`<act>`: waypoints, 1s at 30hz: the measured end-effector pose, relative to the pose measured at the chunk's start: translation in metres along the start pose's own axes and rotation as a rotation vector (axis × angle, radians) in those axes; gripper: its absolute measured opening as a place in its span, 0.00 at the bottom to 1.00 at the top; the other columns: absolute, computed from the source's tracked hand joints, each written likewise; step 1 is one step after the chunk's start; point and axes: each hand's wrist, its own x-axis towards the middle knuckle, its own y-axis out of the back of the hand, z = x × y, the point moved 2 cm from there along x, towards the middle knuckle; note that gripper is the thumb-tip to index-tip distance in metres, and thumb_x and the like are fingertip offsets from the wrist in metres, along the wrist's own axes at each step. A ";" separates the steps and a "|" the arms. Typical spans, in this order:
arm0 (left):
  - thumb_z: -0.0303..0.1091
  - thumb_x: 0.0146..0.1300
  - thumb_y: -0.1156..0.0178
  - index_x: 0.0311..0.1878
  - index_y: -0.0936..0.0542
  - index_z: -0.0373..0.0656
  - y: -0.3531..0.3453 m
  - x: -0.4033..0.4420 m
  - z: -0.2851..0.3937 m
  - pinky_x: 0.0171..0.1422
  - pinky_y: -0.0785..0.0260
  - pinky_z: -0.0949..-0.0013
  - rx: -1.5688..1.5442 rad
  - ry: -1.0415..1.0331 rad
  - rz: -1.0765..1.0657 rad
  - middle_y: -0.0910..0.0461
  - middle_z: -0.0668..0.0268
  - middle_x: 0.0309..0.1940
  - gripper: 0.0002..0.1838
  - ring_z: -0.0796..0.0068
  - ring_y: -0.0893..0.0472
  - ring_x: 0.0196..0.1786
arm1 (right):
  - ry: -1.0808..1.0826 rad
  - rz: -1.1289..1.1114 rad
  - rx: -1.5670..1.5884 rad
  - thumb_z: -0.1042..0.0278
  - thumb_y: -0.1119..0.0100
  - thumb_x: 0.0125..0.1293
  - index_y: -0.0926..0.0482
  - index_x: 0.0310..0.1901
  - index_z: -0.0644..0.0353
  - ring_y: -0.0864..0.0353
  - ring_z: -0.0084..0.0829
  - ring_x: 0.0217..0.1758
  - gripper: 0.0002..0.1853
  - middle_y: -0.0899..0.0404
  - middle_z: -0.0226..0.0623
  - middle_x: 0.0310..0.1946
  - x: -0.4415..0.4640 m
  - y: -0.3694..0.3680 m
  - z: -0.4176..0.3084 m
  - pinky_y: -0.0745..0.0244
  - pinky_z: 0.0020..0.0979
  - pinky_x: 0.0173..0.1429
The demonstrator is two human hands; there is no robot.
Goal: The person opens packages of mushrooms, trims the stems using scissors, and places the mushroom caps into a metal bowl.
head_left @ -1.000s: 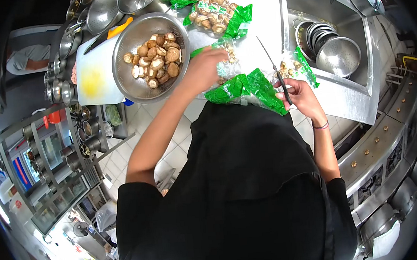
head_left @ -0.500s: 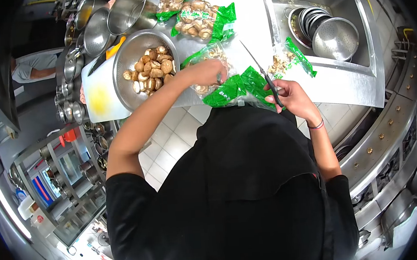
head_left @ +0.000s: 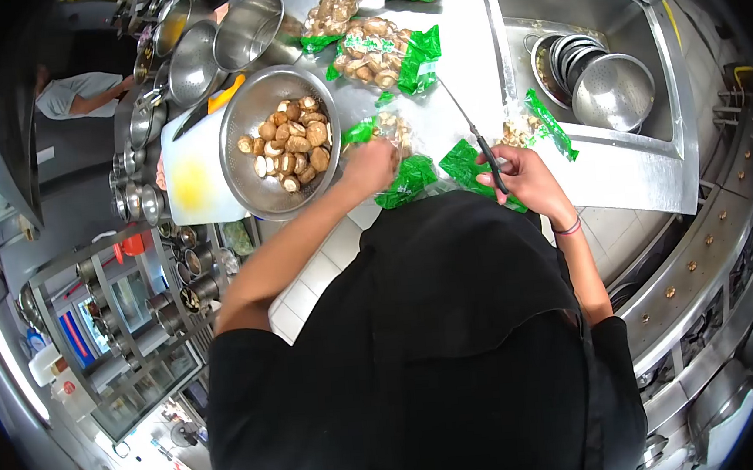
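Observation:
My left hand is closed on a clear and green plastic bag of mushrooms at the counter's near edge; the fingertips are partly hidden. In my right hand is a pair of scissors with black handles, its blades pointing away from me toward the back. Beneath the scissors lies a piece of green plastic. Left of the bag, a perforated metal colander holds loose brown mushrooms. To the right of the scissors, an opened green wrapper lies beside small mushroom pieces.
Further bags of mushrooms lie at the back. A white cutting board with a yellow-handled knife is left of the colander. On the right, a sink holds stacked metal bowls and a strainer. A person is at far left.
My left hand has moved left and down toward me with the bag. The right hand still holds the scissors in about the same place. The view has shifted slightly.

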 end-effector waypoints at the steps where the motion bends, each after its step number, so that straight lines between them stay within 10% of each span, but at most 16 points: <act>1: 0.27 0.51 0.36 0.50 0.23 0.42 -0.003 0.009 -0.005 0.44 0.26 0.50 -0.066 0.117 0.131 0.18 0.50 0.35 0.20 0.44 0.19 0.39 | -0.003 0.011 0.006 0.69 0.34 0.64 0.23 0.47 0.64 0.30 0.14 0.19 0.13 0.27 0.23 0.18 0.001 -0.002 -0.004 0.38 0.20 0.26; 6: 0.13 0.56 0.43 0.44 0.26 0.33 0.012 0.033 0.000 0.36 0.23 0.73 -0.942 0.291 0.391 0.19 0.57 0.32 0.12 0.69 0.13 0.37 | 0.058 0.121 -0.205 0.65 0.29 0.59 0.21 0.44 0.63 0.30 0.18 0.18 0.16 0.28 0.27 0.15 0.000 -0.017 -0.010 0.37 0.24 0.25; 8: 0.13 0.57 0.44 0.45 0.27 0.33 0.008 0.021 0.002 0.38 0.22 0.72 -1.205 0.296 0.406 0.19 0.56 0.34 0.12 0.65 0.13 0.37 | 0.040 0.167 -0.462 0.58 0.25 0.51 0.18 0.42 0.58 0.27 0.32 0.18 0.19 0.27 0.37 0.16 -0.004 -0.024 -0.018 0.33 0.33 0.28; 13: 0.17 0.62 0.43 0.47 0.27 0.37 0.000 -0.009 0.012 0.53 0.22 0.63 -1.973 0.321 0.272 0.21 0.54 0.45 0.11 0.58 0.18 0.55 | 0.163 0.110 -0.540 0.60 0.25 0.54 0.19 0.43 0.62 0.41 0.24 0.17 0.20 0.37 0.30 0.13 0.000 -0.056 -0.012 0.41 0.30 0.25; 21: 0.17 0.65 0.44 0.42 0.27 0.41 -0.031 0.028 -0.006 0.52 0.21 0.59 -2.000 0.383 0.526 0.22 0.62 0.41 0.07 0.66 0.19 0.44 | -0.004 0.265 -0.426 0.59 0.24 0.52 0.19 0.47 0.64 0.45 0.22 0.17 0.24 0.39 0.30 0.12 -0.004 -0.065 -0.013 0.44 0.30 0.23; 30: 0.15 0.57 0.39 0.61 0.28 0.33 -0.016 0.000 -0.007 0.35 0.31 0.77 -1.856 0.166 0.442 0.20 0.66 0.39 0.26 0.83 0.24 0.36 | -0.072 0.525 -0.774 0.58 0.24 0.48 0.19 0.46 0.63 0.23 0.41 0.28 0.26 0.24 0.39 0.20 0.004 -0.133 -0.003 0.29 0.38 0.35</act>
